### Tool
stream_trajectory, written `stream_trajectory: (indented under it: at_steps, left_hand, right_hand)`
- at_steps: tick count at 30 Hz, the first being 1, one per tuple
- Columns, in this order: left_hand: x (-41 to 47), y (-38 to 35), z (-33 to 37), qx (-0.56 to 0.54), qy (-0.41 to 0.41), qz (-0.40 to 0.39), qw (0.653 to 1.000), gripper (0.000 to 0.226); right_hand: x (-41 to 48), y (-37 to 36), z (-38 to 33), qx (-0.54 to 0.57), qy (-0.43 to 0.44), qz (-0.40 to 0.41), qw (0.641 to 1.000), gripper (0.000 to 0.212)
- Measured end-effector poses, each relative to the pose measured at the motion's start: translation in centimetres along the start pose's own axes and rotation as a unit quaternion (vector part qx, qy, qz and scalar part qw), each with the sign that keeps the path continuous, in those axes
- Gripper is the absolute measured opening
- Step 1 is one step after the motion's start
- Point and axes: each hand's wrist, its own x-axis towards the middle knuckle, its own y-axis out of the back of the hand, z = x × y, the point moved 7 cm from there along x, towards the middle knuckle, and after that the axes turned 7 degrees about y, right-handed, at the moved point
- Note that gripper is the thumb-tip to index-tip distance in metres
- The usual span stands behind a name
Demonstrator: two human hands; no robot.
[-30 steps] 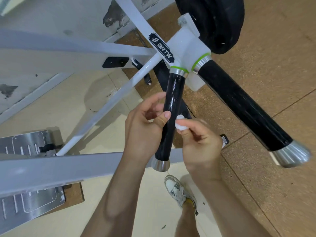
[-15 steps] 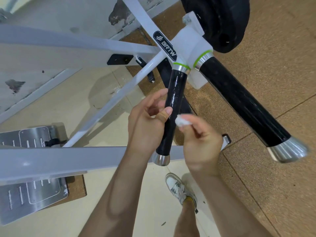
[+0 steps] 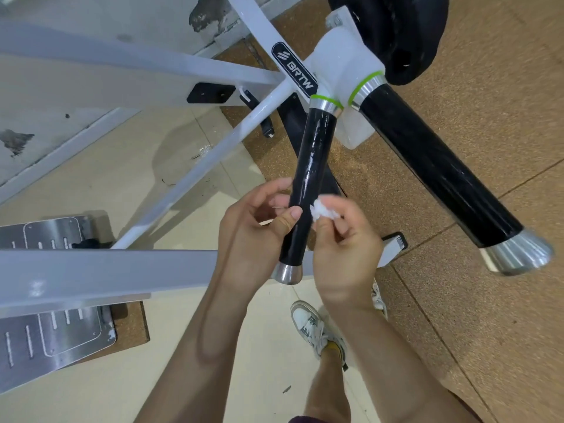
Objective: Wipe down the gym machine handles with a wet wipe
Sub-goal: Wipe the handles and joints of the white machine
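A slim black handle (image 3: pixel 311 166) with a chrome end cap hangs down from the white machine hub (image 3: pixel 345 62). My left hand (image 3: pixel 253 230) curls round its lower part, thumb on the front. My right hand (image 3: pixel 345 248) pinches a small crumpled white wet wipe (image 3: pixel 322 210) and holds it against the right side of that handle. A thicker black handle (image 3: pixel 433 172) with a flared chrome cap runs off to the right, untouched.
White frame bars (image 3: pixel 91 276) cross at the left and below my hands. A black weight plate (image 3: pixel 406 35) sits behind the hub. A steel footplate (image 3: pixel 52 331) lies at lower left. My shoe (image 3: pixel 311 328) stands on the beige floor beside brown cork matting (image 3: pixel 488 300).
Both hands stay on the slim handle. The wipe has shifted slightly along the handle's right side. The view has drifted a little.
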Motion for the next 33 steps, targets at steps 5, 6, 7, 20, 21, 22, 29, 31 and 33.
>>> stream_trajectory:
  at_steps: [5,6,7,20,21,22,29,31,33]
  left_hand:
    - [-0.3,0.0,0.0,-0.006,-0.01,0.009,1.0,0.038]
    - [-0.3,0.0,0.1,-0.007,-0.01,0.008,1.0,0.039]
    - [-0.4,0.0,0.1,-0.007,-0.011,0.007,1.0,0.039]
    - [-1.0,0.4,-1.3,-0.023,-0.011,-0.011,1.0,0.041]
    - [-1.2,0.4,-1.5,-0.021,-0.009,-0.014,1.0,0.041]
    - [-1.3,0.5,-1.7,-0.021,-0.006,-0.015,1.0,0.04]
    - [-2.4,1.0,-3.2,-0.021,0.021,0.006,1.0,0.039]
    - [-3.2,1.1,-3.8,-0.022,0.035,0.024,0.999,0.038]
    - [-4.5,1.6,-4.1,-0.019,0.033,0.062,0.997,0.035]
  right_hand:
    - [-3.5,1.2,-0.6,-0.048,0.045,-0.03,0.997,0.025]
    - [-2.9,1.4,-0.6,-0.034,0.032,-0.027,0.999,0.027]
    - [-2.0,1.4,-0.3,-0.022,0.015,-0.015,1.0,0.029]
    - [-2.6,1.0,0.4,0.003,-0.081,0.012,0.997,0.045]
    - [-3.2,0.8,0.1,-0.008,-0.08,0.003,0.997,0.045]
    - [-4.0,0.9,-0.2,-0.017,-0.067,-0.018,0.997,0.044]
    - [-2.2,1.5,-0.6,-0.008,-0.085,-0.03,0.996,0.037]
    - [-3.8,1.2,-0.8,-0.028,-0.091,-0.071,0.993,0.033]
    - [-5.5,1.5,-0.6,-0.05,-0.132,-0.128,0.982,0.026]
